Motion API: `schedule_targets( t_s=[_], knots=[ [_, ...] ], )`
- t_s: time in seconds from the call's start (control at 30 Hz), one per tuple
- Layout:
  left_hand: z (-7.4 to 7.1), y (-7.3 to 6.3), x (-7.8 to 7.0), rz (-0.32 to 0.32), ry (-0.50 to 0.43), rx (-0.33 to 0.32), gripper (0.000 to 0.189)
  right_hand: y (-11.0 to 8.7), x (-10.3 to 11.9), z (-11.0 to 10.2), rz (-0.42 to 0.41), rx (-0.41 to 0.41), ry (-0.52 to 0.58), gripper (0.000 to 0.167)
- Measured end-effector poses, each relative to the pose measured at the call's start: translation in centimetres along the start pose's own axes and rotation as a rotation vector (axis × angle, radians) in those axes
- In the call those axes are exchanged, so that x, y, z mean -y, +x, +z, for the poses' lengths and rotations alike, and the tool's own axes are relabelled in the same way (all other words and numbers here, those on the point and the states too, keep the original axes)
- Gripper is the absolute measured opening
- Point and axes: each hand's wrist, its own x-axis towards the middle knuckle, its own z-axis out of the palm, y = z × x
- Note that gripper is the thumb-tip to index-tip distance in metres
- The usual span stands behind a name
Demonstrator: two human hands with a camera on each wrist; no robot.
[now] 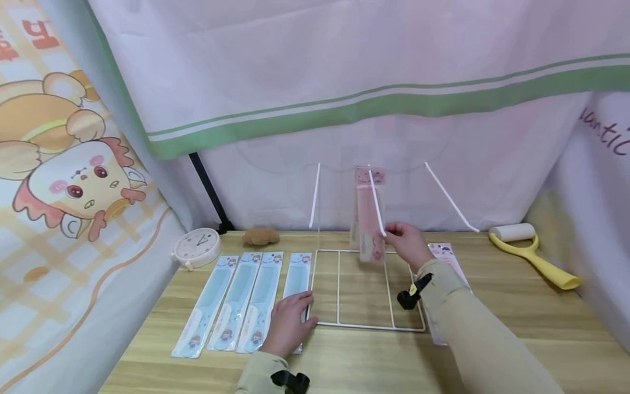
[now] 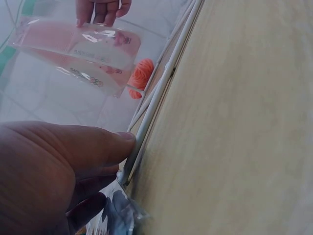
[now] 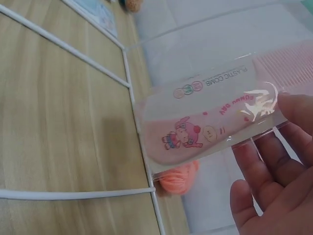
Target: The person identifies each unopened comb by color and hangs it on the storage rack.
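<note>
My right hand [image 1: 408, 243] pinches the edge of a packaged pink comb [image 3: 186, 132], thumb on the front and fingers behind. This comb hangs upright at the middle prong of a white wire rack [image 1: 338, 284], with another pink package behind it. At the rack's left base wire, my left hand [image 1: 290, 323] grips the frame, its thumb lying along the wire in the left wrist view. A packaged blue comb [image 1: 297, 273] lies beside the rack, partly hidden by that hand. Under the right forearm a pink package [image 1: 445, 254] lies partly covered.
Several blue comb packages [image 1: 202, 306] lie in a row left of the rack. Behind them are a round clock [image 1: 198, 248] and a brown lump [image 1: 261, 236]. A yellow-handled lint roller [image 1: 541, 254] lies at right. Orange yarn [image 3: 178, 178] sits behind the rack. Two outer prongs [image 1: 450, 196] jut forward.
</note>
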Motion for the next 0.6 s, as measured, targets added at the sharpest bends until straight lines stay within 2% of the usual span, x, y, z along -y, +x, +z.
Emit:
schedule_targets(
  t_s=[0.1, 0.27, 0.43, 0.6],
  knots=[
    [0.1, 0.0, 0.0, 0.005, 0.0, -0.008, 0.05, -0.1, -0.9, 0.0, -0.02, 0.0, -0.053, 0.026],
    [0.2, 0.1, 0.0, 0.007, 0.002, -0.011, 0.05, -0.9, -3.0, -0.3, -0.005, 0.009, -0.128, 0.03],
    [0.2, 0.1, 0.2, -0.006, 0.001, -0.009, 0.05, -2.0, -4.7, -0.7, -0.015, 0.015, -0.121, 0.028],
    [0.1, 0.0, 0.2, 0.009, 0.002, -0.014, 0.05, -3.0, -5.9, -1.3, -0.042, -0.011, -0.183, 0.029]
  ],
)
